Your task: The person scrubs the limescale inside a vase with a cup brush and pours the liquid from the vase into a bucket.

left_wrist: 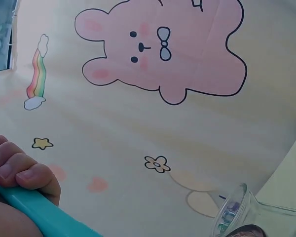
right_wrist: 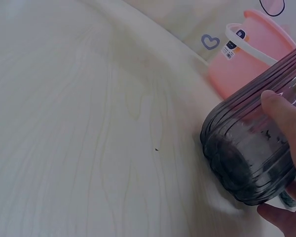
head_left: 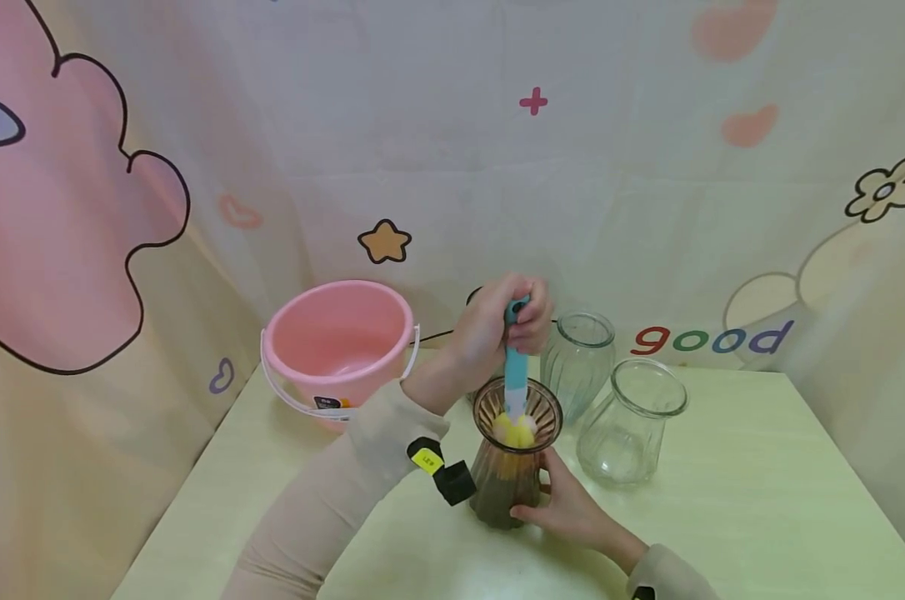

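In the head view, my left hand (head_left: 497,325) grips the turquoise handle of a sponge bottle brush (head_left: 516,371) from above. Its yellow sponge head is down inside the flared mouth of a brownish, ribbed glass vase (head_left: 505,492). Fingers and thumb of my right hand (head_left: 568,508) hold the lower side of that vase. The left wrist view has my left hand (left_wrist: 27,170) curled round the brush handle (left_wrist: 52,217). In the right wrist view, the vase (right_wrist: 241,143) is between the thumb and fingers of my right hand (right_wrist: 288,123), near the tabletop.
A pink bucket (head_left: 340,333) with a white handle stands at the back left. Two clear glass vases, a nearer one (head_left: 621,442) and a farther one (head_left: 572,367), stand right of the held vase. Behind the pale table (head_left: 760,483) hangs a printed curtain (head_left: 452,108).
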Motion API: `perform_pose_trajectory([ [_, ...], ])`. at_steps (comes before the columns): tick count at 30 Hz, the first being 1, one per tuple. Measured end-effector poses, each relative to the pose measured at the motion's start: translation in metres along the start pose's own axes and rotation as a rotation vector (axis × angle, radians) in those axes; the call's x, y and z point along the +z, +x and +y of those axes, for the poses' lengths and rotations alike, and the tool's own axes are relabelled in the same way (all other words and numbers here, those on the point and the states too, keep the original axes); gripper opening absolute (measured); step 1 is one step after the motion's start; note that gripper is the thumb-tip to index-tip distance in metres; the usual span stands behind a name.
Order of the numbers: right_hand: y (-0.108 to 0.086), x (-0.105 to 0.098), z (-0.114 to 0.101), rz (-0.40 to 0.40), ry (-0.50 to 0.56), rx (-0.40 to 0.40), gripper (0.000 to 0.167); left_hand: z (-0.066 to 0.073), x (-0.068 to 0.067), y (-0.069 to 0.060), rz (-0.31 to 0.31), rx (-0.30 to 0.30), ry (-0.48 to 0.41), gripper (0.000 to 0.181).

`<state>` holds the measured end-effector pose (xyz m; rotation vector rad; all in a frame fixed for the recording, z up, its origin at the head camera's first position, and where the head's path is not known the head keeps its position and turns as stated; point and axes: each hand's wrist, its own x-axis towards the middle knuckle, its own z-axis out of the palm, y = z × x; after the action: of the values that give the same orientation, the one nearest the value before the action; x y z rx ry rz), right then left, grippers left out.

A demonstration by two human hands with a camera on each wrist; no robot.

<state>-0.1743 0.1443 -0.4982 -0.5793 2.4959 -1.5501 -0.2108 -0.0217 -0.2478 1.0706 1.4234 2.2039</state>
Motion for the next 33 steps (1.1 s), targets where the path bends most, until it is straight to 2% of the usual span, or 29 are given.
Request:
perform_pose_trajectory([
  [2,0.000,0.000,0.000,0.012,0.005,-0.003,0.090,-0.005,-0.001,-0.002,0.007,0.015,-0.009,0.033],
  [4,0.001,0.001,-0.001,0.025,0.003,-0.003,0.091,-0.014,-0.004,-0.005,0.019,0.001,-0.021,0.032],
  [9,0.002,0.003,-0.003,0.049,0.002,-0.015,0.092,-0.042,-0.009,-0.014,0.066,-0.089,-0.039,0.029],
  [11,0.000,0.003,-0.013,0.053,-0.001,-0.024,0.091,-0.051,-0.011,-0.017,0.080,-0.114,-0.039,0.029],
  [12,-0.002,0.003,-0.019,0.054,-0.008,-0.026,0.090,-0.055,-0.013,-0.018,0.079,-0.130,-0.038,0.029],
  [16,-0.002,0.005,-0.019,0.082,-0.023,-0.014,0.088,-0.069,-0.018,-0.021,0.036,-0.167,-0.033,0.030],
  [19,0.001,0.008,-0.004,0.084,-0.016,-0.004,0.088,-0.074,-0.020,-0.022,0.004,-0.168,-0.031,0.031],
  [26,0.003,-0.007,0.003,-0.093,0.036,-0.065,0.087,-0.075,-0.019,-0.022,0.001,-0.149,-0.019,0.030],
  [29,0.004,-0.012,0.005,-0.170,0.068,-0.061,0.091,-0.076,-0.018,-0.023,0.009,-0.151,-0.024,0.030],
  [33,0.004,-0.014,0.006,-0.219,0.079,-0.053,0.093,-0.076,-0.017,-0.023,0.018,-0.149,-0.032,0.032],
])
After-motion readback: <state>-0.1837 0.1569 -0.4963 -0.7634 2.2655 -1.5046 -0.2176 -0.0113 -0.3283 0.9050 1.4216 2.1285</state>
